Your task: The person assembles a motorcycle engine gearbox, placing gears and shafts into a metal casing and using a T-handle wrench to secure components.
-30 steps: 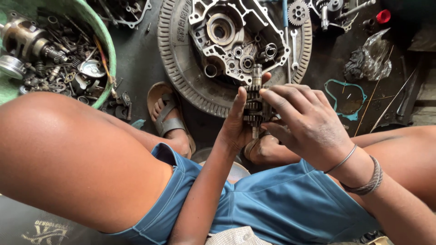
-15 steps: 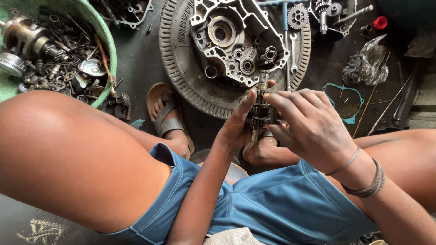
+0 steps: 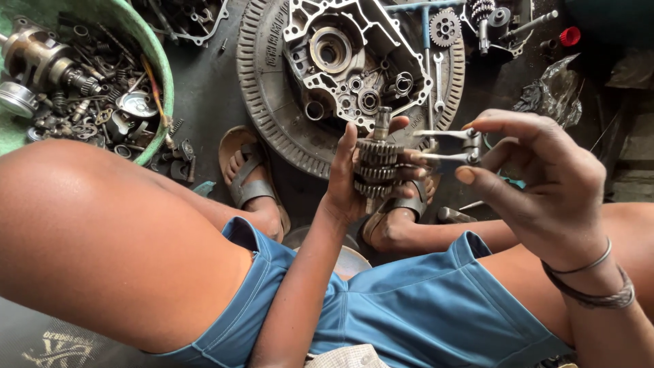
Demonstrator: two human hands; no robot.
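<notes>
Head view: the left hand (image 3: 344,187) grips a gear shaft (image 3: 375,163) upright, fingers wrapped round the stacked gears, so the teeth face the right hand and the shaft end stands free above. The shaft hangs in the air over the person's sandalled feet (image 3: 248,180), just in front of the engine case (image 3: 347,58). The right hand (image 3: 538,180) pinches a shift fork (image 3: 446,146) between thumb and forefinger, the other fingers spread loosely; the fork's two prongs point level at the gears and their tips reach the stack, as if lined up with a groove, though whether they sit in it is too small to tell. The case lies open side up on a toothed ring (image 3: 272,102), which keeps it steady and off the dirty floor. A spanner (image 3: 439,71) rests on the ring. A green tub (image 3: 153,65) at the left holds loose metal parts, close within reach.
</notes>
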